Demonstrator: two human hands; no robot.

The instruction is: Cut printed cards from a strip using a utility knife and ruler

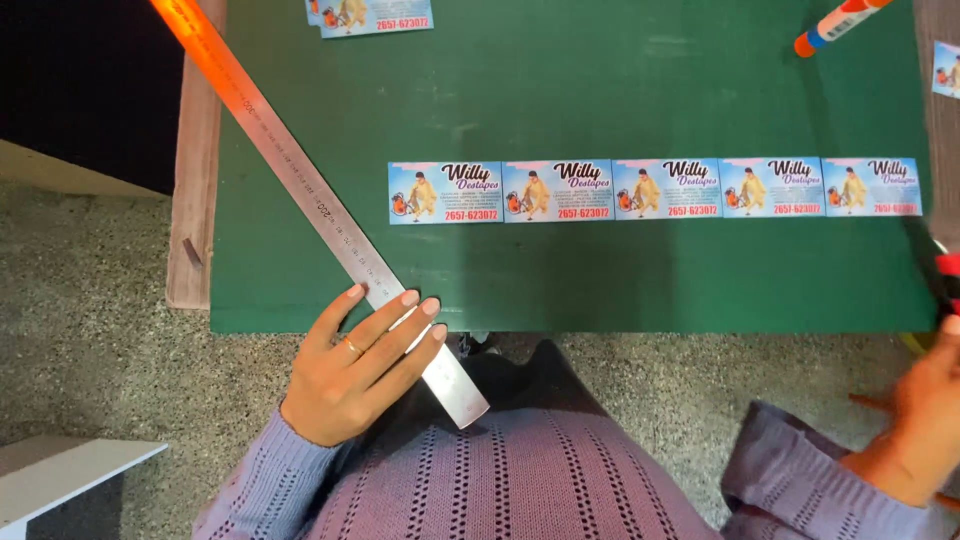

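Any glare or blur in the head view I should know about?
Head view: orange glare washes out the far end of the long steel ruler; the right hand at the frame edge is blurred; the strip of printed cards on the green mat is evenly lit.

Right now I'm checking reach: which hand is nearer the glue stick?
Right. The right hand is at the mat's right edge, below the glue stick; the left hand holds the ruler far left.

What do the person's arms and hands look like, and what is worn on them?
Both arms are covered to the wrists by a lilac knitted sweater with ribbed cuffs and rows of small openwork holes. The left hand is bare apart from a thin gold-coloured ring on one finger, and its nails look pale. The right hand is cut off by the frame edge; no jewellery is visible there.
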